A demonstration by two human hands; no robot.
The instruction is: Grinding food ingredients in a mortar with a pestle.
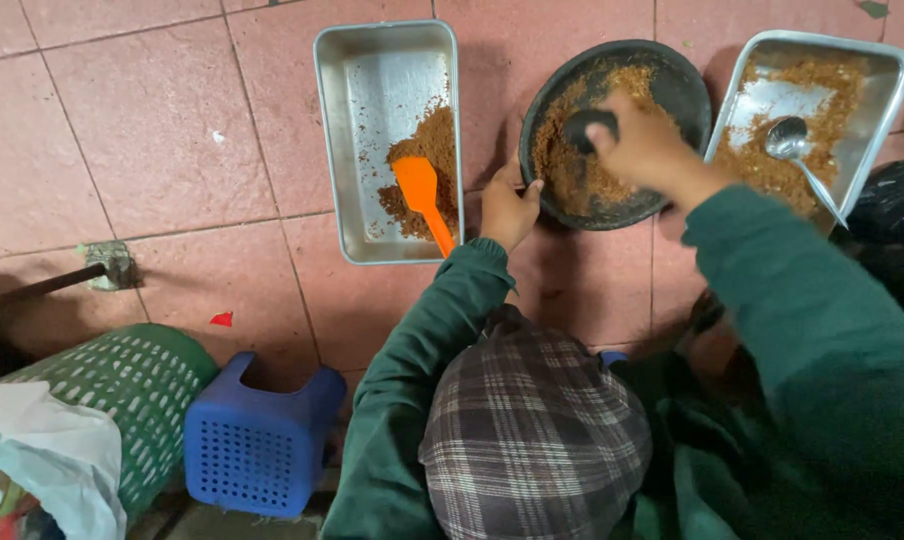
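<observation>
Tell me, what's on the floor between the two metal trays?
The head view shows the dark round mortar of brown crumbs between left tray and right tray.

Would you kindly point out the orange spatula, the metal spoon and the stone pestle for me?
orange spatula [417,185], head view, on its flat blade.
metal spoon [787,138], head view, on its round bowl.
stone pestle [584,126], head view, on the dark end beside the right hand [644,150].

Off to the side there's a steel tray [372,120] with some brown powder and an orange spatula [421,197] lying in it. Another tray [877,90] on the far right has more powder plus a metal ladle [794,145]. Down in the corner, a blue basket [260,440] sits beside a green basket [137,385] with a white bag [47,450] on it. Pink tile floor [132,130], with a red scrap [222,319] on it.
</observation>
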